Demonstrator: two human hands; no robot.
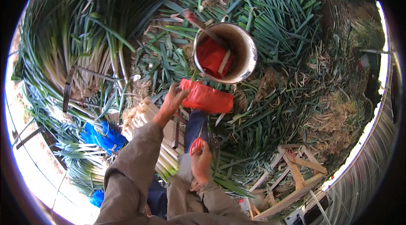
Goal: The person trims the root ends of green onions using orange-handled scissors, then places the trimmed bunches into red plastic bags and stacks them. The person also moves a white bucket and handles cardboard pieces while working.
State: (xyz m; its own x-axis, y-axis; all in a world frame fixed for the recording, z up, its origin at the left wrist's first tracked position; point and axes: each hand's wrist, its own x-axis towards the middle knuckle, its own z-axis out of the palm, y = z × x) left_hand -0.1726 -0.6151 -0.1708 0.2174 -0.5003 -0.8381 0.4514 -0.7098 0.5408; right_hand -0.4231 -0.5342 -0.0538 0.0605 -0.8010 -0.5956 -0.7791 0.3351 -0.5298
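Observation:
My left hand (171, 103) has its fingers spread at the left end of a red plastic sheet or strip (207, 97), overlapping its edge; whether it grips the sheet is unclear. The red piece lies crosswise above my dark trouser leg (195, 126). In my right hand (202, 163) are red-handled scissors (197, 144), blades pointing away from me. Beside my leg, partly under my left forearm, lies a bundle of long green onions (169, 153), white stalks side by side and roots at the far left end.
A whitish bucket (249, 55) ahead holds red material and a stick-like handle (203, 26). Uncut-looking green onions (95, 63) pile at left, near blue plastic (104, 136). Green leaves (279, 12) and trimmings (266, 123) cover the ground. A wooden frame (295, 171) stands at lower right.

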